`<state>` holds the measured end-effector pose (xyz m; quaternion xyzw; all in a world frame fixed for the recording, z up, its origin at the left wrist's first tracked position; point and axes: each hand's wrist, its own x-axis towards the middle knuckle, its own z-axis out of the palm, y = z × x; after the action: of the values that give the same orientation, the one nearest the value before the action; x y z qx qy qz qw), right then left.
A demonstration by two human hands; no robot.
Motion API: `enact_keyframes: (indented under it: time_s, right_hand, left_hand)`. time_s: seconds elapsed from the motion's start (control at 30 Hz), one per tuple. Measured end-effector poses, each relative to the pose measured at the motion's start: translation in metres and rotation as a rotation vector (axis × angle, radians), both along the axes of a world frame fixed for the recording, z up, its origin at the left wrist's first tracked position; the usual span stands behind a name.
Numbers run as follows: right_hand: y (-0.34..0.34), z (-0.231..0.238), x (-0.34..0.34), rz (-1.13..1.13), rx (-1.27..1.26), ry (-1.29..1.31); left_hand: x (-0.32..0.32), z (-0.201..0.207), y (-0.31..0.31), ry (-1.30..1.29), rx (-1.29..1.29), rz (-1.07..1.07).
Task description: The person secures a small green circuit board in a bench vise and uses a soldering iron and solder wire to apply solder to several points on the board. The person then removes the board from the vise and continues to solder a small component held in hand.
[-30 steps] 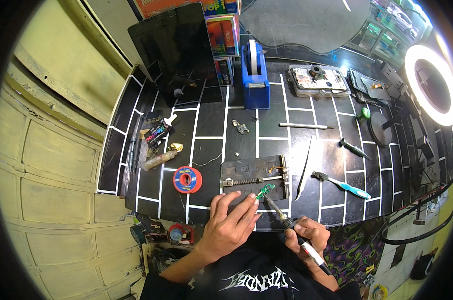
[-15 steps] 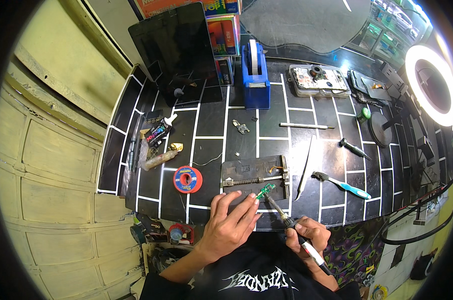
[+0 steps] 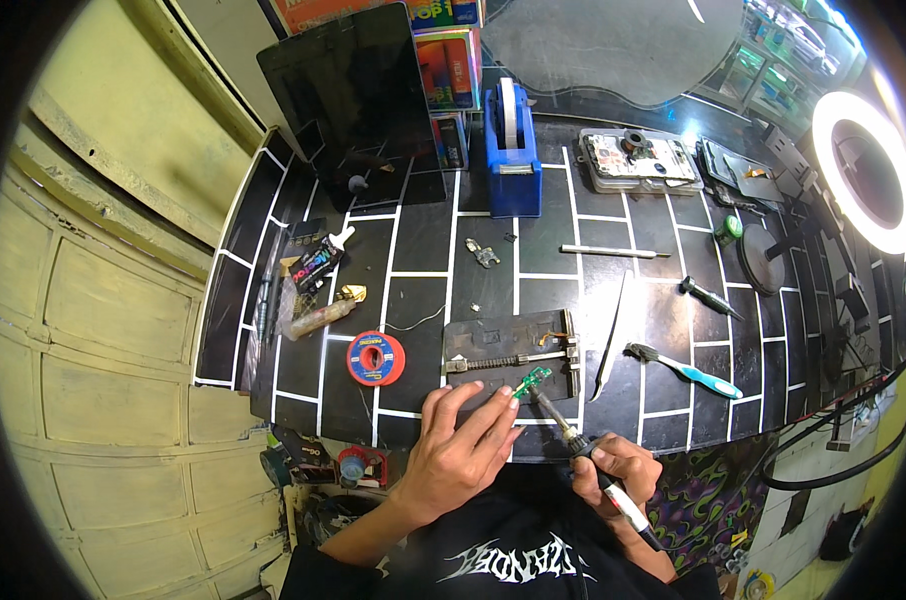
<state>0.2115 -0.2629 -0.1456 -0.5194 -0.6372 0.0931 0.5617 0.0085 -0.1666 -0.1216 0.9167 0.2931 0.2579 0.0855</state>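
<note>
Between its fingertips my left hand (image 3: 463, 445) grips a small green circuit board (image 3: 533, 381), held over the near edge of a dark board holder (image 3: 498, 335) with a spring rod across it. My right hand (image 3: 618, 475) is closed round the handle of a soldering iron (image 3: 576, 437). The iron slants up and left, and its tip is beside the circuit board; whether they touch I cannot tell. Left of the holder lies a red spool of solder wire (image 3: 376, 358), with a thin strand trailing off it.
White tweezers (image 3: 611, 340), a toothbrush (image 3: 688, 372), a screwdriver (image 3: 711, 297) and a thin metal rod (image 3: 613, 251) lie to the right. Farther back stand a blue tape dispenser (image 3: 513, 160) and a clear case (image 3: 641, 162). Glue tubes (image 3: 318, 262) lie left; a ring light (image 3: 828, 170) glows at right.
</note>
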Motion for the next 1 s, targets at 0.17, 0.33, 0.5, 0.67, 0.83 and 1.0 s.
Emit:
enact_keyframes:
  time_s: [0.17,0.33,0.5,0.67,0.83,1.0]
  right_hand:
    - [0.0,-0.0001,-0.0004,-0.005,-0.008,0.001]
    - [-0.0005,-0.0012,0.0005,0.002,-0.007,-0.006]
    - [-0.0004,-0.0024,0.0005,-0.004,0.001,-0.003]
    - [-0.0004,0.0004,0.0004,0.003,-0.009,-0.011]
    - [-0.0005,-0.0004,0.0001,-0.003,-0.013,0.003]
    - [-0.002,-0.0025,0.0003,-0.001,-0.03,0.007]
  left_hand:
    - [-0.0002,-0.0002,0.0,-0.004,0.002,0.0]
    - [-0.0001,-0.0005,-0.0001,-0.006,0.005,0.002]
    - [0.0,-0.0006,-0.0001,-0.006,0.004,0.002]
    - [-0.0002,-0.0016,-0.0005,-0.01,0.0,0.002]
    - [-0.0003,-0.0005,0.0,-0.006,0.008,0.003]
    - [0.0,-0.001,0.0004,-0.005,0.006,-0.002]
